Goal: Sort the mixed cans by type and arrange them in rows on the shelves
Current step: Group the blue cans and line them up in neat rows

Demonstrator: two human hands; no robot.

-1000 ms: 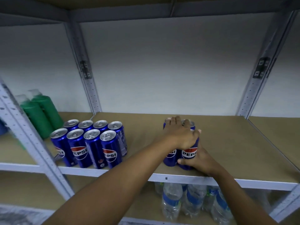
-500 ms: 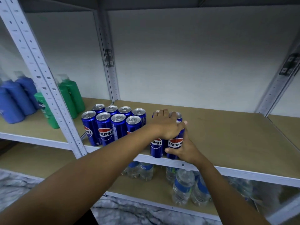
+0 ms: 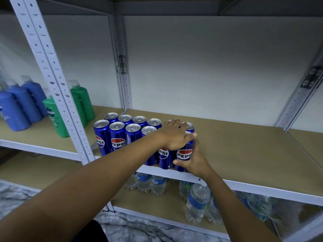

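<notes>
Several blue Pepsi cans (image 3: 118, 135) stand upright in two rows on the brown shelf (image 3: 244, 154), near its front edge. A small cluster of Pepsi cans (image 3: 185, 154) now touches the right end of that block. My left hand (image 3: 174, 137) lies palm-down over the tops of the cluster, fingers curled around the far cans. My right hand (image 3: 192, 160) wraps the front right can from the right side. Part of the cluster is hidden under my left hand.
A perforated grey upright (image 3: 57, 95) stands just left of the cans. Green bottles (image 3: 82, 103) and blue bottles (image 3: 19, 107) fill the shelf bay to the left. Water bottles (image 3: 197, 203) stand on the lower shelf. The brown shelf continues bare to the right.
Both hands have slid the small cluster of cans leftwards along the shelf until it meets the larger block. The view has also turned left.
</notes>
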